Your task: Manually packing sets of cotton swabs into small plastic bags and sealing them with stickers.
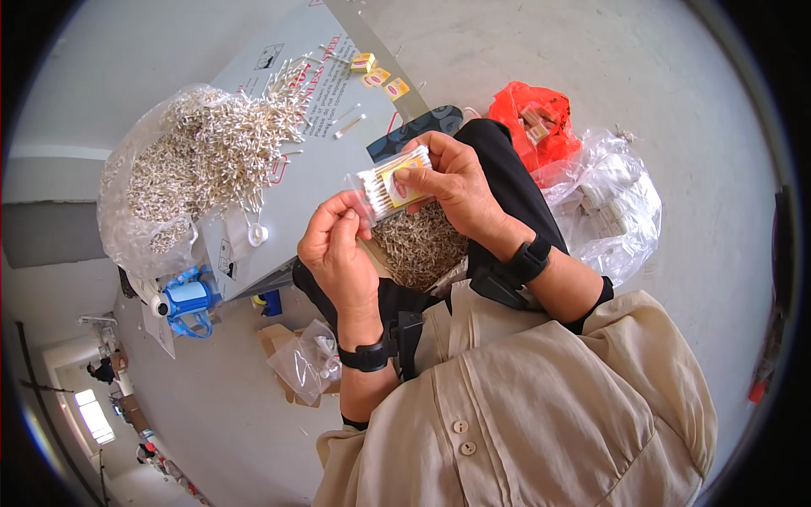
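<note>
Over my lap I hold a small clear plastic bag of cotton swabs (377,190) with a yellow label card in it. My right hand (463,188) grips its right end, with the thumb pressed on the card. The fingers of my left hand (342,253) pinch the clear film at the bag's left end. Beneath the bag, a heap of loose cotton swabs (422,249) sits in a container between my legs; my hands partly cover it.
Left on the grey table (325,160), a large clear bag (127,203) spills a pile of swabs (224,139). Yellow cards (395,89) lie at its far edge. A red bag (517,106) and clear bag (629,207) stand right. A blue bottle (187,297) and cardboard box (314,393) are lower left.
</note>
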The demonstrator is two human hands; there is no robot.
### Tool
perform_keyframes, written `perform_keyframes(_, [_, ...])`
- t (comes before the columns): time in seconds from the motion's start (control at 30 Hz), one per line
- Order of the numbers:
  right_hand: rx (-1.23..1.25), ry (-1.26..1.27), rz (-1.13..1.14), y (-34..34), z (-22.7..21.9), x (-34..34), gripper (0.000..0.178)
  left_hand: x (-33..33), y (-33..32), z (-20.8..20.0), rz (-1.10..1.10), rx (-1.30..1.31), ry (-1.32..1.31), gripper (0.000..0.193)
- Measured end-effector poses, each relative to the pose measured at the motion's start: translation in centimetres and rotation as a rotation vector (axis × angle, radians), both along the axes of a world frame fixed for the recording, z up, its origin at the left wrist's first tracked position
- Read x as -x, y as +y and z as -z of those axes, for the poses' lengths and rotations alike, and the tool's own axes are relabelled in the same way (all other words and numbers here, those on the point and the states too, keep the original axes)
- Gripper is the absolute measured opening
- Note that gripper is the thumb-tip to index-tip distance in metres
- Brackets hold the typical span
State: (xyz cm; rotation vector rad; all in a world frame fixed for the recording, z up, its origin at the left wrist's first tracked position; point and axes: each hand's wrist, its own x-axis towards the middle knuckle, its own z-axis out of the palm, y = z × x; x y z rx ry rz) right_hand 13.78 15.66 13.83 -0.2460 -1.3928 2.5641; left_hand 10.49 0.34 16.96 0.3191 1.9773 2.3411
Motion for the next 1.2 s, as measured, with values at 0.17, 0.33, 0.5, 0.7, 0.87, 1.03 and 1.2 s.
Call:
perform_keyframes(0.17, [-0.001, 0.008, 0.021, -0.3, 0.4, 0.0, 0.022, 0.4, -0.2, 0.1, 0.017, 0.012, -0.063, 0.011])
perform_keyframes(0.33, [0.001, -0.004, 0.018, -0.4, 0.4, 0.0, 0.023, 0.7, -0.5, 0.4, 0.059, -0.054, -0.093, 0.009])
perform_keyframes(0.5, [-0.005, -0.041, 0.024, -0.6, 0.3, 0.0, 0.023, 0.4, -0.1, 0.3, 0.025, -0.022, -0.074, 0.010])
perform_keyframes(0.7, [-0.020, -0.044, 0.024, -0.4, 0.4, 0.0, 0.023, 0.3, 0.3, 0.5, -0.029, 0.001, -0.045, 0.011])
perform_keyframes(0.87, [-0.076, 0.007, 0.003, -0.4, 0.4, 0.0, 0.023, 0.4, 0.6, 0.8, -0.071, 0.011, -0.038, 0.011])
perform_keyframes(1.03, [-0.189, 0.026, -0.005, -0.3, 0.8, 0.0, 0.021, 0.3, 1.0, 1.7, -0.118, 0.030, -0.014, 0.009])
perform_keyframes(1.2, [-0.286, 0.034, -0.006, -0.5, 0.9, -0.1, 0.021, 0.6, 0.6, 2.7, -0.147, 0.088, 0.030, 0.006])
